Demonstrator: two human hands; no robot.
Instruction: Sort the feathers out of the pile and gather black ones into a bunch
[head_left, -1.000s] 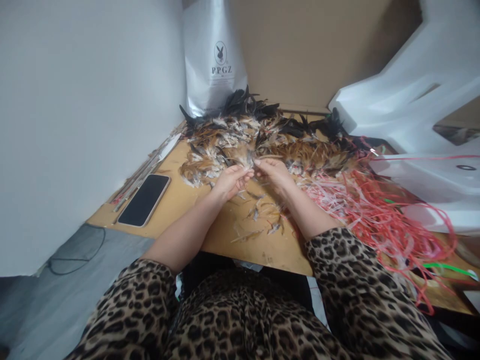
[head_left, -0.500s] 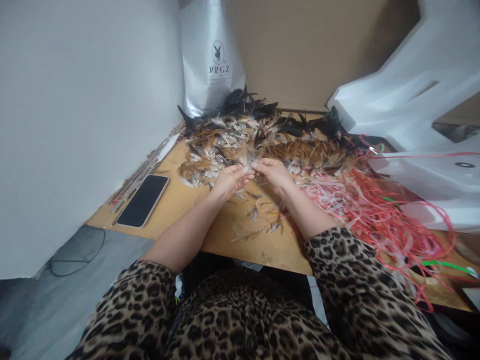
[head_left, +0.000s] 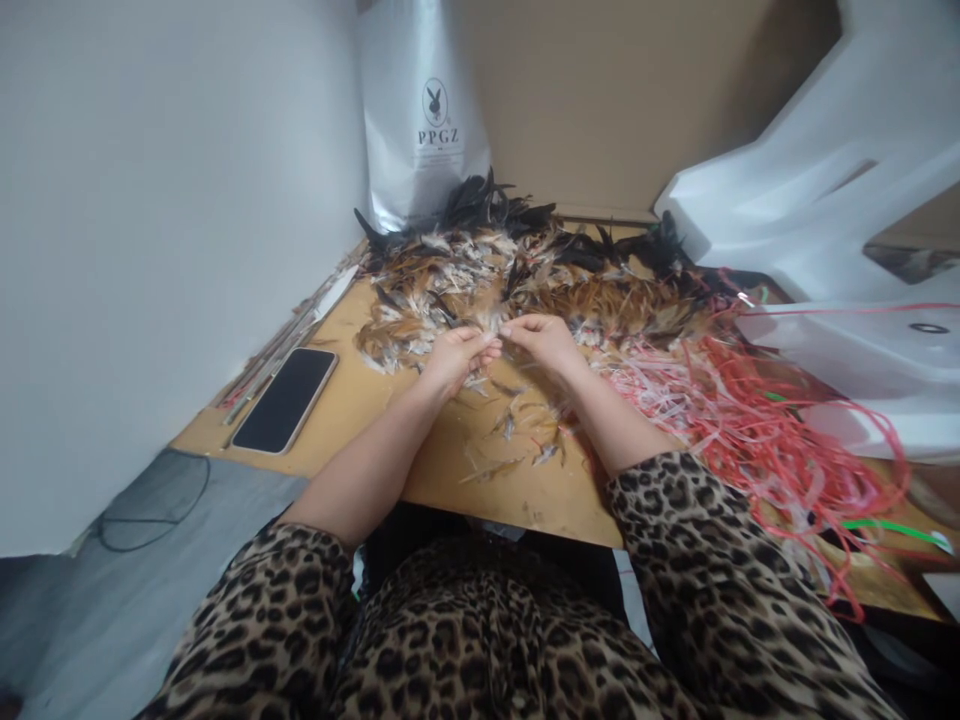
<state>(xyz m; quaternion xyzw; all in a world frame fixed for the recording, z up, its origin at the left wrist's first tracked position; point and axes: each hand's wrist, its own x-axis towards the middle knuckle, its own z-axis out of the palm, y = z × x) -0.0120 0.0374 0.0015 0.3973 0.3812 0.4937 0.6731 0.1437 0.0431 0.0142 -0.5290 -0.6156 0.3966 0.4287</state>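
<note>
My left hand (head_left: pixel 459 358) is closed in a pinch around the base of a small pale brown feather tuft (head_left: pixel 491 316). Fingertips of my right hand (head_left: pixel 541 340) are pinched at the same tuft, almost touching the left fingers. How many feathers are in the tuft I cannot make out. Just behind both hands lies a wide pile of brown and white feathers (head_left: pixel 465 265), with long black feathers (head_left: pixel 495 205) along its far side. Below my hands, several loose small feathers (head_left: pixel 517 430) are scattered on the tan tabletop (head_left: pixel 427 470).
A phone (head_left: pixel 285 400) lies at the left by thin sticks (head_left: pixel 255 375) along the wall. Tangled red and pink plastic strips (head_left: pixel 757 430) spread on the right. Behind stand a silver printed bag (head_left: pixel 420 120) and a white plastic frame-like object (head_left: pixel 810 180).
My hands have stayed nearly in place, shifting very slightly left with the feather tuft between them. The other things lie as before.
</note>
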